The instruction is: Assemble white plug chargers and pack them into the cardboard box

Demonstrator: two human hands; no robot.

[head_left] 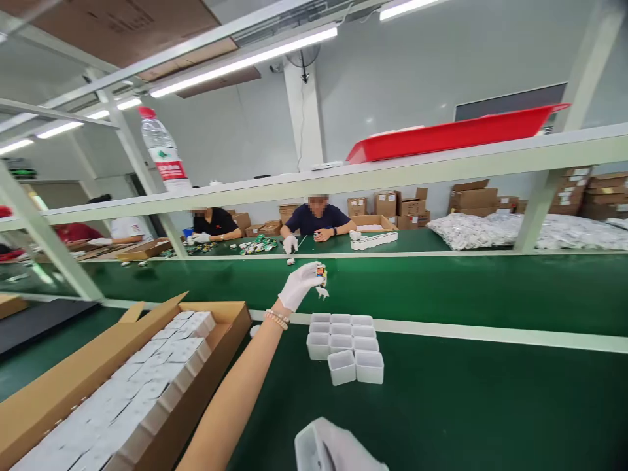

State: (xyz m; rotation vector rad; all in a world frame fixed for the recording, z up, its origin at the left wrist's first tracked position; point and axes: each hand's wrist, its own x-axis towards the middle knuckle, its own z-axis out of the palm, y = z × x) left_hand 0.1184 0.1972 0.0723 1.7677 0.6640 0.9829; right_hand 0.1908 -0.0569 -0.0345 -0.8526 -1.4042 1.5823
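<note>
Grey-walled workroom, strip lights [245, 62] overhead, bottle [169, 160] standing at the left of the raised shelf [265, 186]. On our side, left to right: black panel [44, 324], then long open carton [240, 320] packed with white units [167, 373]. Next, our left hand [300, 284], gloved, is out over the green belt [466, 294], fingers nearly closed, pinching a small part [321, 273] with orange and yellow on it; a white piece [322, 292] hangs just below. Nearer us, white open tubs [369, 367] sit in a block on the green surface [466, 405], two at the near edge. At the bottom, our right hand [350, 451], also gloved, curls round another tub [307, 448], mouth showing; finger detail is cut off. Step in hand looks like a hold: part up in the left, tub in the right, well apart. Any move from here calls for a steady pinch, so the hanging piece doesn't snag, and the tub kept level. Across the belt, a co-worker [318, 219] sits at small parts; red tray [441, 140] on the shelf, bagged white pieces [471, 230] far right.
</note>
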